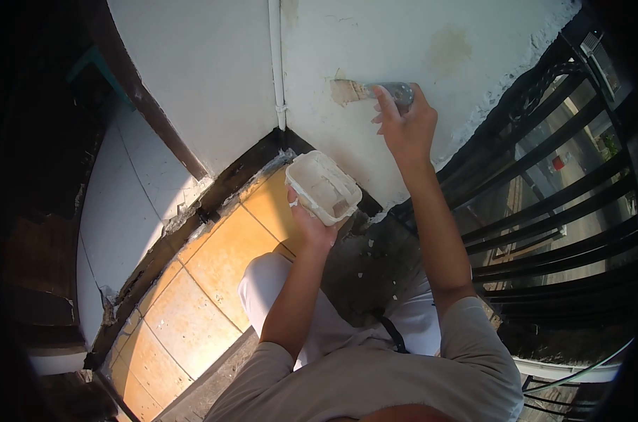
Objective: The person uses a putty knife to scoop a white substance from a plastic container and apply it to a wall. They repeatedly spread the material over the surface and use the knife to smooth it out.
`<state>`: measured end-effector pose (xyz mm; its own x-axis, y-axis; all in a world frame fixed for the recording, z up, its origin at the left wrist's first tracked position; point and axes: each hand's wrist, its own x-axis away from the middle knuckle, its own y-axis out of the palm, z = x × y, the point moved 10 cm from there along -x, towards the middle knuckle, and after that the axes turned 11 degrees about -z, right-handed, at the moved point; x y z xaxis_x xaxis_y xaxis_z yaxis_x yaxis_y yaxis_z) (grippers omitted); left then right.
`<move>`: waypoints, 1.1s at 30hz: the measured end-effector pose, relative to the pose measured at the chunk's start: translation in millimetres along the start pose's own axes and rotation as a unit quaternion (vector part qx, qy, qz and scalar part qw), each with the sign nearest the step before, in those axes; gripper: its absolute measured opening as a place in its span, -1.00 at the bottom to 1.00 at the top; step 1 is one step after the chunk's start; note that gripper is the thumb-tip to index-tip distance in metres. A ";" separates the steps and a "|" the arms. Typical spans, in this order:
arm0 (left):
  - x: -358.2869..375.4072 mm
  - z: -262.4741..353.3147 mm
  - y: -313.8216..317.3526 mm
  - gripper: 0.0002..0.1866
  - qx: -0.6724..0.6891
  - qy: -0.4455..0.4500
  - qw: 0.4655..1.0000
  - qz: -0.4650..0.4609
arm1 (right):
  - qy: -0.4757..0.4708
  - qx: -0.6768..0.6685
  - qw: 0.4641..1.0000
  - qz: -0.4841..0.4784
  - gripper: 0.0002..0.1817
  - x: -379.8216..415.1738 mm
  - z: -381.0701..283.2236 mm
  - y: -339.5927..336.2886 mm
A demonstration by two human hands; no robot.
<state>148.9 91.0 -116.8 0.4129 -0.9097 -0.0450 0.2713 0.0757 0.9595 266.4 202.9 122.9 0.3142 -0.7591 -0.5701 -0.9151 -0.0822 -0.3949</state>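
My right hand (403,119) is closed round the grey handle of a putty knife (397,92). The knife's blade lies against a brownish patch (347,92) on the white wall (375,42). Lower and to the left, my left hand (312,224) holds a whitish plastic tub (324,188) from below, its open top facing up. Pale paste coats the inside of the tub, and white smears show on the fingers of both hands.
White pipes (277,63) run down the wall's corner. Black metal railings (565,204) stand on the right, with a lower level beyond. Sunlit orange floor tiles (199,295) lie at the left, beside a broken dark edge (150,260). A yellowish stain (449,50) marks the wall.
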 end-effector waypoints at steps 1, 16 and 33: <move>-2.6 -2.6 -5.6 -0.34 -0.007 0.002 1.000 0.004 | 0.007 0.006 1.000 0.007 -0.67 1.2 0.9 -2.5; -16.8 2.0 -20.6 -0.32 -0.004 0.006 1.000 -0.005 | 0.040 -0.265 0.959 -0.091 -0.77 30.8 15.6 2.9; -20.7 -0.9 -22.2 -0.33 -0.008 0.013 1.000 -0.004 | -0.113 0.206 0.947 -0.217 -0.66 -18.9 -45.3 -6.3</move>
<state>135.2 108.5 -137.4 0.4336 -0.8991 -0.0594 0.2889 0.0763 0.9543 254.8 188.5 168.8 0.7273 -0.5504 -0.4100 -0.5248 -0.0609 -0.8491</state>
